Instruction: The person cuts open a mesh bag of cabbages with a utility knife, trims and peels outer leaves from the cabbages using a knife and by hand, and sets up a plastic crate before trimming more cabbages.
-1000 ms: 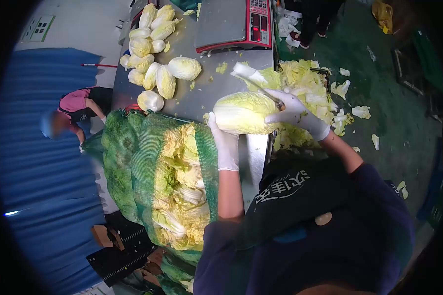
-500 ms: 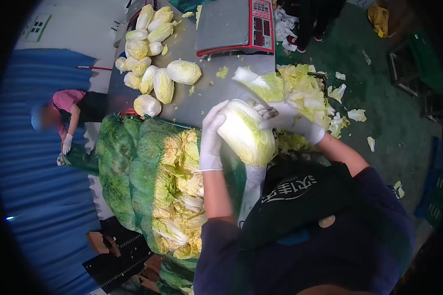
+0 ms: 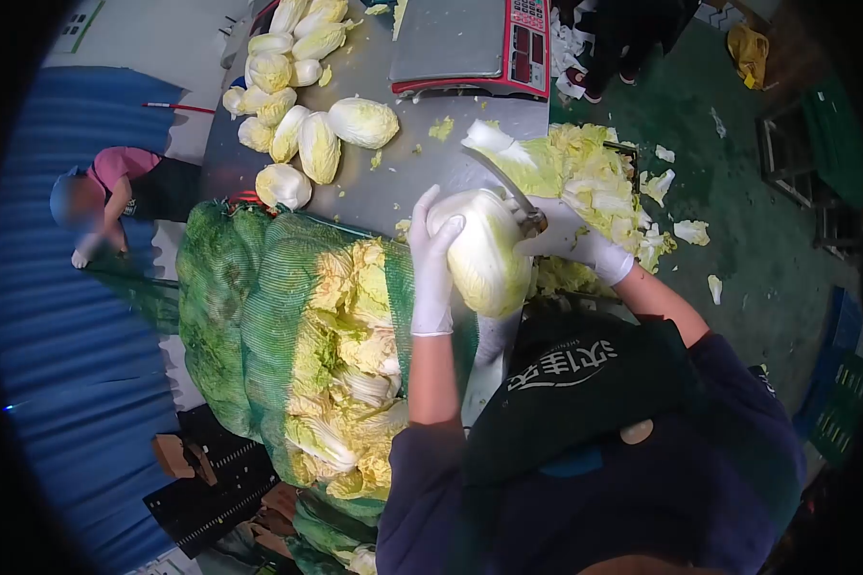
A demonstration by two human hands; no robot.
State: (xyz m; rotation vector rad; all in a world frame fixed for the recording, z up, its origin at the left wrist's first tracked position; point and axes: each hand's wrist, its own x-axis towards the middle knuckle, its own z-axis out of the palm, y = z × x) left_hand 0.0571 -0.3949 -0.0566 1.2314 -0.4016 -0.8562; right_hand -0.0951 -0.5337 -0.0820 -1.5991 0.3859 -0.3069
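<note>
A pale Chinese cabbage [image 3: 487, 261] is up near my chest, its smooth white-yellow side showing. My left hand [image 3: 435, 247], in a white glove, grips it from the left with the thumb across its top. My right hand [image 3: 564, 233], also gloved, is closed around a knife at the cabbage's right side. The knife's thin curved blade [image 3: 501, 175] points up and left beyond the cabbage; its handle is mostly hidden in my fingers. Just behind the blade lies a loose cabbage leaf [image 3: 535, 165] with a white base.
Several trimmed cabbages [image 3: 318, 146] lie on the metal table [image 3: 379, 196] beside a red-framed scale [image 3: 451, 43]. Green mesh sacks [image 3: 222, 316] of leaves stand at left. A heap of leaves [image 3: 599, 168] sits at right. A co-worker in pink [image 3: 125, 165] bends at far left.
The cabbage has turned in my left hand, showing more of its side, and my left hand has shifted slightly right. The co-worker's hand has moved left and up, stretching green mesh.
</note>
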